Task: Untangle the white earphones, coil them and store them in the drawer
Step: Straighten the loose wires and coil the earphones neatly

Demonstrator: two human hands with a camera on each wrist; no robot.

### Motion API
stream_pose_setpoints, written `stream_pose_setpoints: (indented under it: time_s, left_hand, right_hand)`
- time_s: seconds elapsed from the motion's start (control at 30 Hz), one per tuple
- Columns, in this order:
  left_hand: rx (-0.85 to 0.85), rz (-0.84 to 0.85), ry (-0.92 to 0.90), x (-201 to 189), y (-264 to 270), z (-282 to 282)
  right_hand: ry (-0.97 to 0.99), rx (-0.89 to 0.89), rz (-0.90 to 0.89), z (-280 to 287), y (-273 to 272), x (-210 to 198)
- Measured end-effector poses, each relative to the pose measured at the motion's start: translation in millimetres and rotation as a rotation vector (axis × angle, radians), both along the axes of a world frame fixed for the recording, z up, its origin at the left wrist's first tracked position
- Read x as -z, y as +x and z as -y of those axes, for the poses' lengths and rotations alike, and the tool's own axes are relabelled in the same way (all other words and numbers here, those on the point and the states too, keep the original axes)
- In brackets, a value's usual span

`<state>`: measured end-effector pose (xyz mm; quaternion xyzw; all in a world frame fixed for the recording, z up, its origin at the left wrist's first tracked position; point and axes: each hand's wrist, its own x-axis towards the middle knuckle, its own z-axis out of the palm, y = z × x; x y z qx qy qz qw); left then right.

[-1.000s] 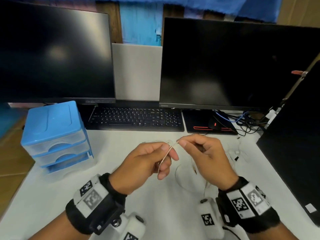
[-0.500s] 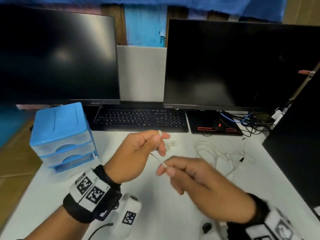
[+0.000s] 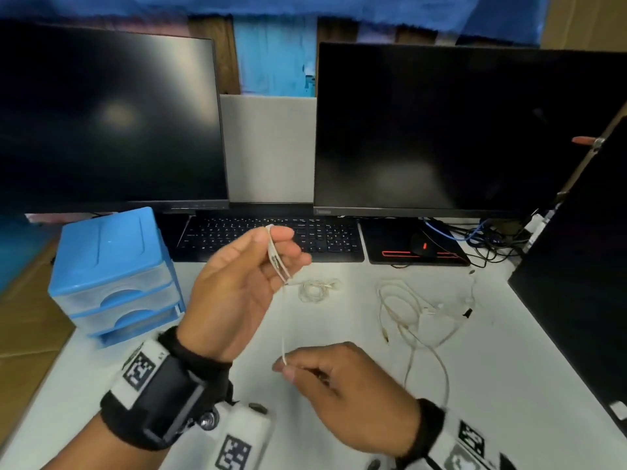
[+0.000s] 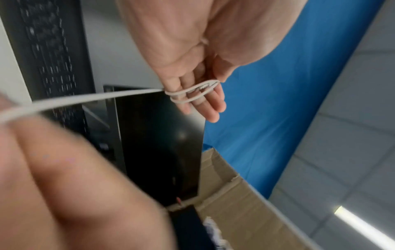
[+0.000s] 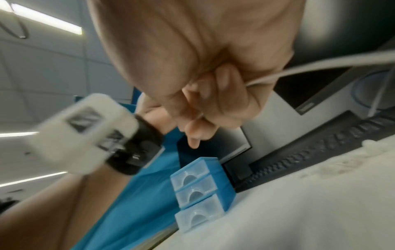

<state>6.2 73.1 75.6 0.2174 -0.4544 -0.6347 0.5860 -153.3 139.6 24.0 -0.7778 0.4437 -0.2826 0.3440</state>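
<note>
Head view: thin white earphones point(image 3: 283, 320) cord

light: even, ceiling strips point(image 5: 46, 22) | glare: monitors point(image 3: 115, 113) | blur: wrist views, probably motion | edges: bowed

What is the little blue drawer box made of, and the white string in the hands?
The small blue drawer box looks like plastic: glossy blue frame, see-through frosted drawer fronts. The thin white earphone cord seems rubbery, matte plastic; it bends softly around the left hand's fingers.
</note>
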Motion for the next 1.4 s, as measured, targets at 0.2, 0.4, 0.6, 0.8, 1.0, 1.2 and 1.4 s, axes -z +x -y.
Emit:
stream_pose_setpoints:
  time_s: [0.2,0.4,0.6,0.8,1.0,1.2,1.4]
  left_hand:
    - [-0.089,0.616,-0.265,25.9,-1.8,6.6]
    - [0.408,0.367,0.007,16.6,-19.0,-16.3]
    - [0.021,-0.11,0.312,34.9,-8.6,19.4]
    - [-0.196,0.505,0.131,63.2,2.7,30.3]
    - [0.408,0.473,0.129,51.0,-15.7,-1.0]
    - [0.409,-0.263,0.4,16.3,-8.8,2.9]
    - [-0.036,-0.045,0.295,36.5,10.8,30.0]
  right_hand:
    - [-0.144,0.002,0.215,-6.6,-19.8,-57.0]
    - [-0.196,0.429,0.418,48.4,-51.8,-17.2]
    - [-0.049,0.252,0.168,33.6,-20.7,32.3]
    - [-0.018,-0.067,0.137,0.4,-1.2,-16.0]
    - [-0.221,0.343,0.452,33.8,-50.4,-40.9]
    - [-0.068,0.42,0.447,45.5,-45.9,3.0]
    - [0.071,-0.085,-0.023,7.6,-4.3,10.1]
